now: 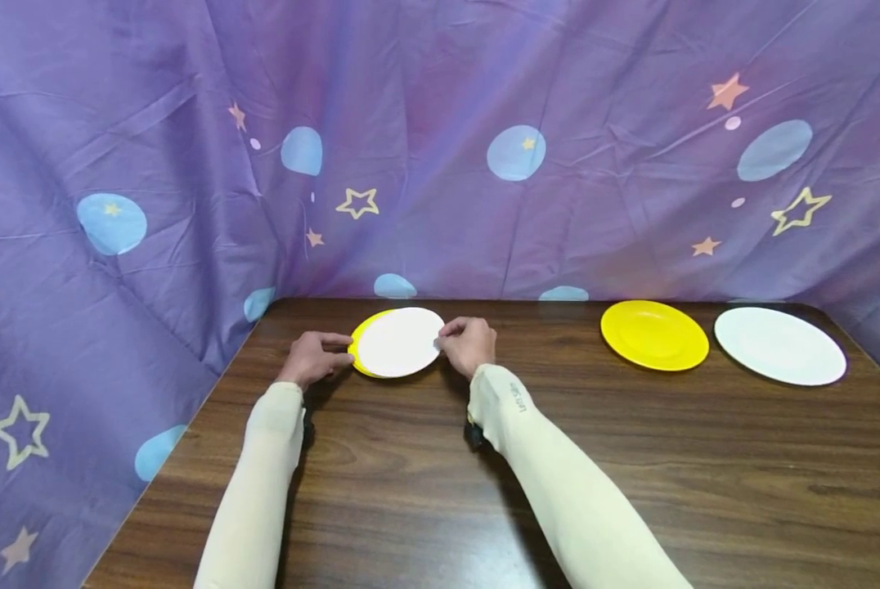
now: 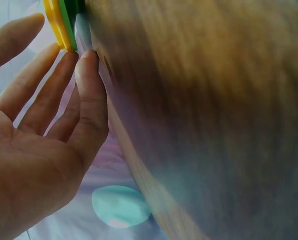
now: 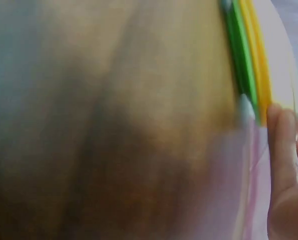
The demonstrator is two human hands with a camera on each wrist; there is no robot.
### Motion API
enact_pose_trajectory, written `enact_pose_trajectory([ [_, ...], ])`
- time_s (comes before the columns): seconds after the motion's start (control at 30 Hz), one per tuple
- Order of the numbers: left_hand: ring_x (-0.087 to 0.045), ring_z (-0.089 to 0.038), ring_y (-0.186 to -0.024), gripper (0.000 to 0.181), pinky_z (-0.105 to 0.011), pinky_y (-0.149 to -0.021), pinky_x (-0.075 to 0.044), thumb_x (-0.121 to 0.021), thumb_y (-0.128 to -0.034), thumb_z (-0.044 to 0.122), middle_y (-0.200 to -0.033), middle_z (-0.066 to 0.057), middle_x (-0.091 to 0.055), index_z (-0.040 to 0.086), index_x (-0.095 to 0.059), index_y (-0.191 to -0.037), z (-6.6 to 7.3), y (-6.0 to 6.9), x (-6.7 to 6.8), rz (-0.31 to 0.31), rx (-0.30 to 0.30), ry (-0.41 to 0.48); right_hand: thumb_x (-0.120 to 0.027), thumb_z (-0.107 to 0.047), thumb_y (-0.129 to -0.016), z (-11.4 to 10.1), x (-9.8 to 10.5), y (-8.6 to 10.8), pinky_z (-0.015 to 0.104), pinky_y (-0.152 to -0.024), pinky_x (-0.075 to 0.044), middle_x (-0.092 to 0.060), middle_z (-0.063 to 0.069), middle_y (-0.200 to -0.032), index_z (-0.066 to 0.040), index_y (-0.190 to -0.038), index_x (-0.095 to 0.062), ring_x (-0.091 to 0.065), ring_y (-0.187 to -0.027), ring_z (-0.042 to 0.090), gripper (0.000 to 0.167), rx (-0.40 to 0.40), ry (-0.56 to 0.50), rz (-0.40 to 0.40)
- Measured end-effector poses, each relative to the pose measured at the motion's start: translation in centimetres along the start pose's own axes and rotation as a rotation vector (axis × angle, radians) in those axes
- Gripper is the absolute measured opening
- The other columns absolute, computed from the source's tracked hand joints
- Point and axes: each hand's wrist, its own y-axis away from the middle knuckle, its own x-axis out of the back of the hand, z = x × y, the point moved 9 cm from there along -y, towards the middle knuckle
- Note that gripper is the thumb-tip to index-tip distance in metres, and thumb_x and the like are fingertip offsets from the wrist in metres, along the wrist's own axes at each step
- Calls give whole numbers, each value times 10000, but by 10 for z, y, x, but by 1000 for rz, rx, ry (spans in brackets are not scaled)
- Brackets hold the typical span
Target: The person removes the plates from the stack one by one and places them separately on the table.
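Apparently, the right hand (image 1: 471, 343) pinches the white plate (image 1: 400, 342), broad side up over the yellow plate (image 1: 353, 349), its outline longest sideways; the left hand (image 1: 312, 357), fingers loosely extended, touches the yellow plate's rim.

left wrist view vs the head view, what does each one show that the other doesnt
Only the left wrist view shows the palm of the left hand and a green rim next to the yellow rim.

Only the head view shows the right hand and the separate yellow plate and white plate.

Both show the left hand at the edge of the stack, the wooden table and the patterned cloth.
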Motion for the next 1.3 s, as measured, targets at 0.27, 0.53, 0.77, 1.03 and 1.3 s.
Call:
enact_pose_trajectory([
  [0.27,-638,-177,-767,422,-204,-647,-512,-706,-902,130,-1420,-226,-580,51,-662,-1314,-4,-2,-1,-15,38,-13,-682,-86,-844,0,18,-5,160,-591,-474,-715,20,-688,-90,-842,-778,-611,-516,30,96,10,-38,9],
  [0.53,-636,-174,-722,374,-239,-655,-523,-656,-934,160,-1399,-231,-594,36,-678,-1286,-2,-4,0,-11,42,-17,-665,-116,-885,11,38,-9,174,-574,-460,-742,41,-702,-102,-880,-801,-652,-552,80,137,2,21,7],
  [0.77,-623,-173,-709,379,-248,-654,-518,-650,-939,149,-1410,-233,-583,37,-669,-1300,-2,-3,0,-21,48,-16,-653,-94,-891,13,57,-9,179,-518,-459,-762,134,-769,-73,-899,-795,-754,-768,315,143,-2,-20,21],
  [1.03,-667,-238,-865,379,-267,-722,-556,-633,-949,138,-1429,-224,-575,39,-660,-1313,-3,-3,-2,-24,54,-6,-634,-86,-901,25,87,-15,178,-541,-512,-771,150,-896,-36,-931,-786,-757,-781,301,163,-11,-47,24],
  [1.3,-659,-223,-858,375,-265,-728,-562,-641,-950,139,-1422,-215,-585,50,-663,-1314,-3,-2,-1,-19,72,-10,-625,-84,-932,44,130,-16,236,-637,-591,-741,223,-1061,30,-1025,-756,-737,-736,203,197,1,-13,24],
])
